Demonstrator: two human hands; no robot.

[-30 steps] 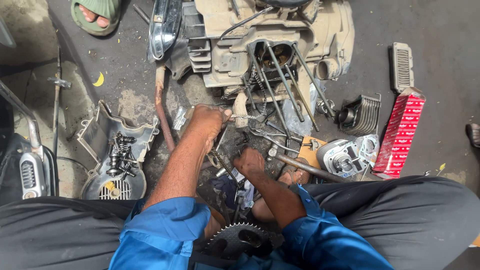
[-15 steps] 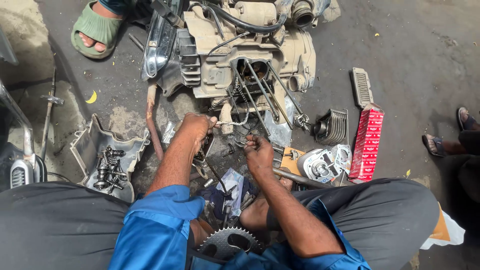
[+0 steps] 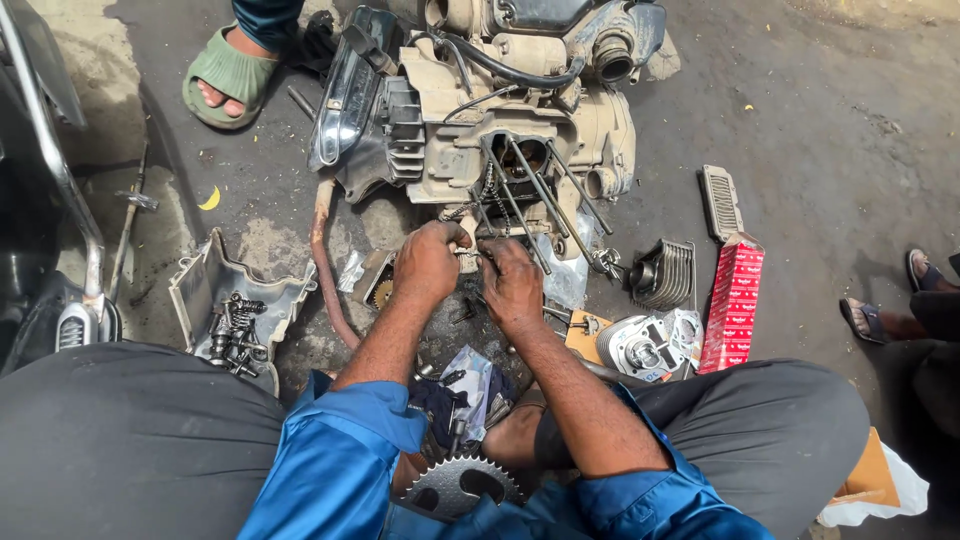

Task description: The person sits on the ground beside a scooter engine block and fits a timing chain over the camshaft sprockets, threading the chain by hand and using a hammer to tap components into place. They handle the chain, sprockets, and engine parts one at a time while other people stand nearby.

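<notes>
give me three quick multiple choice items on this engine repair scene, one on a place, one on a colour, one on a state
1. Where does the toothed sprocket lie?
A. between the person's legs
B. on the engine
C. beside the sandal

2. What colour is the long narrow box?
A. green
B. red
C. black

3. How does the engine stand?
A. fully closed
B. wrapped in cloth
C. opened, long studs bare

Answers: 1 A, it sits low in the view between the dark trousers. 2 B, red with white print. 3 C, bare studs jut out where the left hand and right hand work.
</notes>
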